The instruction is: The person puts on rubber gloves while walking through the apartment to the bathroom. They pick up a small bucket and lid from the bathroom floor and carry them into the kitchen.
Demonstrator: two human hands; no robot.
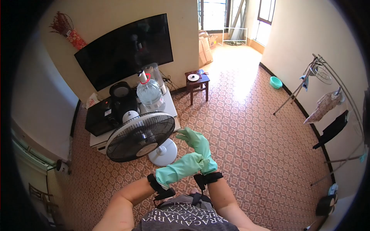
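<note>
Both of my hands wear mint-green rubber gloves. My left hand (pixel 195 161) crosses over to my right wrist, its fingers closed on the cuff of the right rubber glove (pixel 209 164). Above it, my right hand (pixel 193 139) points up and to the left, fingers apart and holding nothing. Black straps (pixel 208 178) circle both forearms just below the gloves. Closest to the hands stands a white floor fan (pixel 140 136) with a dark grille, its round base left of the right glove.
A low white cabinet (pixel 174 111) carries a large water bottle (pixel 150 96) and black speakers (pixel 101 116), below a wall-mounted television (pixel 125 50). Beyond is a small wooden stool (pixel 198 82). At right are a drying rack (pixel 339 81) with clothes and green basins (pixel 276 82).
</note>
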